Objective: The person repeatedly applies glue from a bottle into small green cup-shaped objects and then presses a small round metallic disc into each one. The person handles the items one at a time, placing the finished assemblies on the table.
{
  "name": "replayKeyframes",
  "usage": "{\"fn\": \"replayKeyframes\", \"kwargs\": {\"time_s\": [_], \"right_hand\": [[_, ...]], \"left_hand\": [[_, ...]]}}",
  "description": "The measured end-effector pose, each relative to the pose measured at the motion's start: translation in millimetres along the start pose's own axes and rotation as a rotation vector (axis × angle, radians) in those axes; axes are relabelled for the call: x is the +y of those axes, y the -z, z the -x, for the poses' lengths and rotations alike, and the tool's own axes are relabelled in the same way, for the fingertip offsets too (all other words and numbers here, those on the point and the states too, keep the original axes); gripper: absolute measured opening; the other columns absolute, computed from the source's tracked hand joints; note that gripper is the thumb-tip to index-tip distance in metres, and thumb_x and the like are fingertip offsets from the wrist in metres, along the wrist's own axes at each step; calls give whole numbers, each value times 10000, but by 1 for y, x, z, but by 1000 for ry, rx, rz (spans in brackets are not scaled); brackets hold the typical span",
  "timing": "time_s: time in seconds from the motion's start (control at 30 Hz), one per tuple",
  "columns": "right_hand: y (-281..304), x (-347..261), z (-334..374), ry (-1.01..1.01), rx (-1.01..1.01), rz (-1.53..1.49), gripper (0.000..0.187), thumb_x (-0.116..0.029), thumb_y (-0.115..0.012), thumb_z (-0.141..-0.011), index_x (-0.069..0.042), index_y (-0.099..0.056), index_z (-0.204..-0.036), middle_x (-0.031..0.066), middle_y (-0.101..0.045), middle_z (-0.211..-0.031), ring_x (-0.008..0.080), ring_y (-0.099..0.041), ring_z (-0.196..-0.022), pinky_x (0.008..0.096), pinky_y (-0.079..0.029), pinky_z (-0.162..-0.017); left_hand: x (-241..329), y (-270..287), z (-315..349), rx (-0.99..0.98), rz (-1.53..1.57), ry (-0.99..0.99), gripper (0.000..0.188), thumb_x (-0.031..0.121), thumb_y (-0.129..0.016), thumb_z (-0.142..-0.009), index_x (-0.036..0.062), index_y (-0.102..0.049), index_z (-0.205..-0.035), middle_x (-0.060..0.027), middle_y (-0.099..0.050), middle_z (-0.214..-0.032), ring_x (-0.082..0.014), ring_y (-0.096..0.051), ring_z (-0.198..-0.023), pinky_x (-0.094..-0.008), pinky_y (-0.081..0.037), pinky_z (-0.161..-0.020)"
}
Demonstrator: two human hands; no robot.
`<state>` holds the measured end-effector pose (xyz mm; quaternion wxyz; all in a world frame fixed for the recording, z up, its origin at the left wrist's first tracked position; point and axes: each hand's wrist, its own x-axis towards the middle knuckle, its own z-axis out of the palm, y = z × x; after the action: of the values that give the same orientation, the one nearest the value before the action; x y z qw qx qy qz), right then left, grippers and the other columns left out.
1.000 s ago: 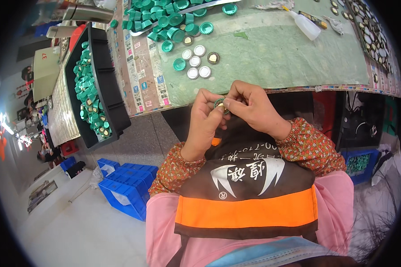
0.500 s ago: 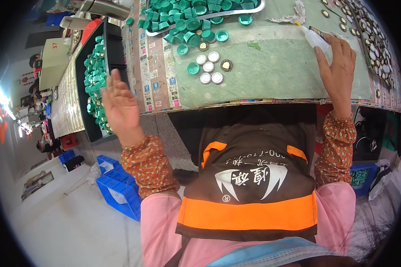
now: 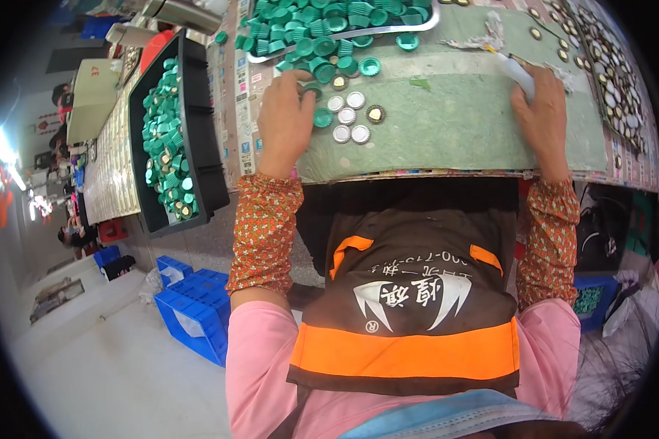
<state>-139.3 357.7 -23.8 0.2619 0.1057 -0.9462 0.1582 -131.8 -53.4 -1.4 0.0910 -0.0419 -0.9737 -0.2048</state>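
Note:
My left hand [image 3: 285, 121] is on the green mat, its fingers closed around the edge of a small green fluted cup [image 3: 313, 90]. Just right of it lie another green cup [image 3: 323, 117] and several silver-white fluted caps [image 3: 346, 116]. Beside these rests a dark-rimmed cap [image 3: 375, 113] with a cream spot in its middle. At the right, my right hand [image 3: 543, 113] is wrapped round a white squeeze bottle [image 3: 518, 75] with a yellow tip, which points up and left. The palm hides the bottle's rear part.
A metal tray [image 3: 388, 31] heaped with green cups stands at the far side, some cups spilling over its near edge. To the left is a black bin [image 3: 209, 157] of green cups. A dark tray [image 3: 622, 88] of pale caps lies far right. Crumpled tissue [image 3: 490, 33] sits near the bottle tip.
My left hand has moved right from beside the black bin onto a green cup, its fingers closing. My right hand, with the bottle, has shifted slightly left and nearer.

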Motion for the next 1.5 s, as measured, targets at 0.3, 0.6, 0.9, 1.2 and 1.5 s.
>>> {"fn": "replayKeyframes", "kwargs": {"time_s": [0.3, 0.6, 0.9, 1.2, 1.5], "right_hand": [[30, -79, 11, -625, -356, -1667, 349, -143, -649, -938, 20, -521, -1218, 149, -671, -1056, 130, -650, -794, 200, -473, -549], [21, -177, 26, -557, -503, -1523, 362, -23, -756, -846, -65, -529, -1125, 23, -640, -914, 34, -588, -669, 181, -446, -504], [22, -168, 29, -339, -391, -1153, 289, -38, -683, -850, -50, -532, -1097, 34, -626, -861, 119, -603, -720, 276, -489, -630], [27, -165, 37, -200, -377, -1075, 309, -101, -687, -898, -34, -522, -1151, 124, -644, -933, 196, -644, -790, 324, -518, -704], [53, -134, 49, -71, -394, -1092, 324, -128, -728, -869, -16, -583, -1135, 120, -647, -952, 216, -660, -744, 308, -510, -665]], "left_hand": [[36, 27, 43, -133, 1159, 456, 224, 115, -462, -1010, 156, -580, -1196, 22, -558, -835, -12, -441, -649, -170, -357, -543], [106, 9, 96, -315, 1278, 268, 385, 131, -442, -1055, 134, -518, -1433, 21, -597, -871, 5, -480, -654, -161, -384, -515], [95, 6, 105, -638, 1683, 504, 478, 241, -514, -1058, 120, -394, -1505, -85, -619, -1064, -137, -652, -862, -298, -619, -718], [81, -3, 110, -645, 1866, 599, 396, 199, -550, -1024, 85, -414, -1378, -130, -618, -1175, -188, -656, -927, -353, -638, -745], [71, -6, 110, -611, 2019, 614, 584, 213, -554, -1013, -4, -339, -1511, -192, -598, -1283, -184, -643, -956, -335, -643, -779]]}}
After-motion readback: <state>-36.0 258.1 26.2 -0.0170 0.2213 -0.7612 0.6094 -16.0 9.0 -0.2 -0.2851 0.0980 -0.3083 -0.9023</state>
